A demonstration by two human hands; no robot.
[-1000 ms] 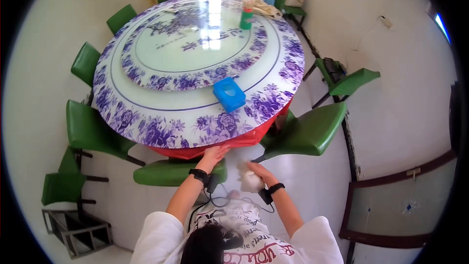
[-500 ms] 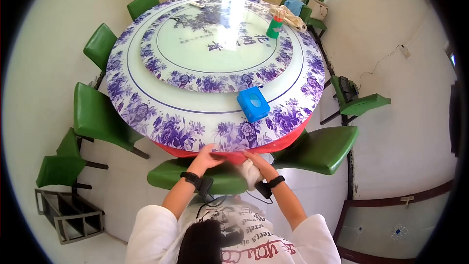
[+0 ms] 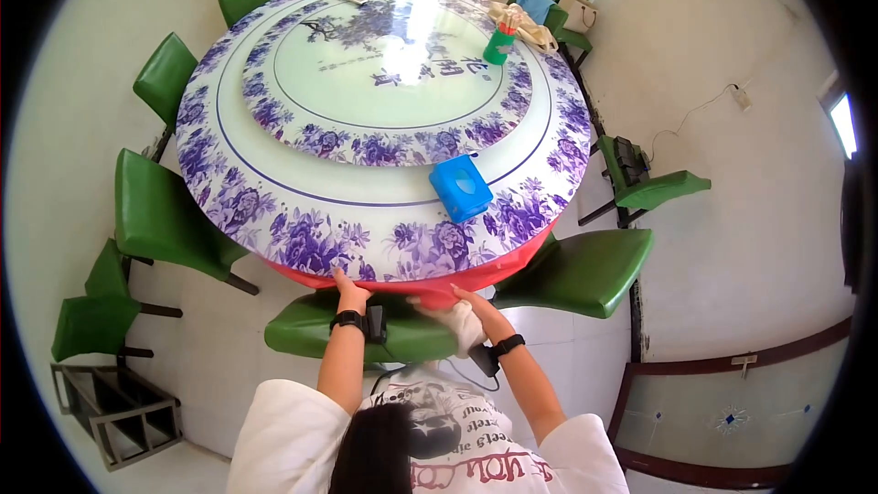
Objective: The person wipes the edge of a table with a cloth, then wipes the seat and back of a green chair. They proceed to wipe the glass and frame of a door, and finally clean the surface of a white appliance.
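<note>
A large round table (image 3: 366,190) with a purple flower pattern stands before me, a red tablecloth (image 3: 512,267) showing below its rim. At the near edge is my left hand (image 3: 351,293), its thumb up over the rim and its other fingers partly hidden at the red cloth. Farther right, my right hand (image 3: 483,309) is closed around a bunched whitish cloth (image 3: 463,324), with fingertips against the red tablecloth. A blue tissue box (image 3: 461,188) rests on the tabletop beyond my right hand.
Green chairs (image 3: 581,270) surround the table; one seat (image 3: 315,325) is just under my hands. On the raised turntable (image 3: 384,119) stands a green holder (image 3: 498,46) with sticks. Cloths and a bag (image 3: 578,14) lie at the back right. A metal rack (image 3: 119,412) stands at lower left.
My left hand has moved left along the table edge, away from my right hand, and its thumb now lies over the rim. The right hand still has the whitish cloth. The view has shifted slightly.
</note>
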